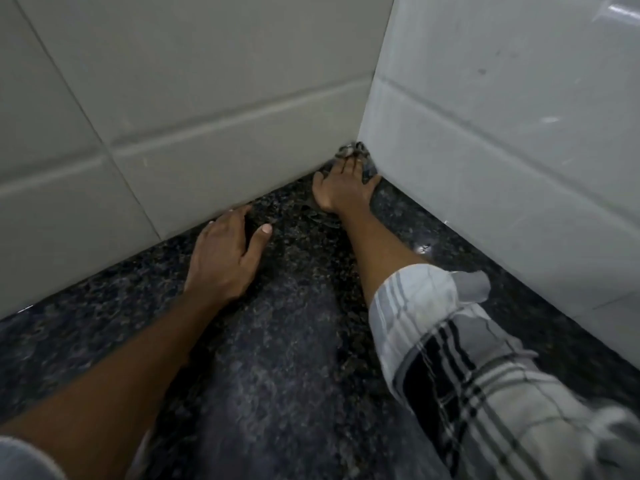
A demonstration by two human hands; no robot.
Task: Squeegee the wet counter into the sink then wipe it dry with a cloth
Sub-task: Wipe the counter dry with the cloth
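Note:
A dark speckled granite counter (284, 341) runs into a corner where two tiled walls meet. My right hand (343, 185) reaches deep into that corner and presses a small grey patterned cloth (349, 150) flat against the counter; only the cloth's far edge shows past my fingers. My left hand (225, 254) rests palm down on the counter beside the left wall, fingers spread, holding nothing. No squeegee or sink is in view.
Pale tiled walls close the counter on the left (156, 116) and right (502, 150). A checked sleeve (450, 358) covers my right forearm. A wet glint (424, 247) shows on the counter near the right wall.

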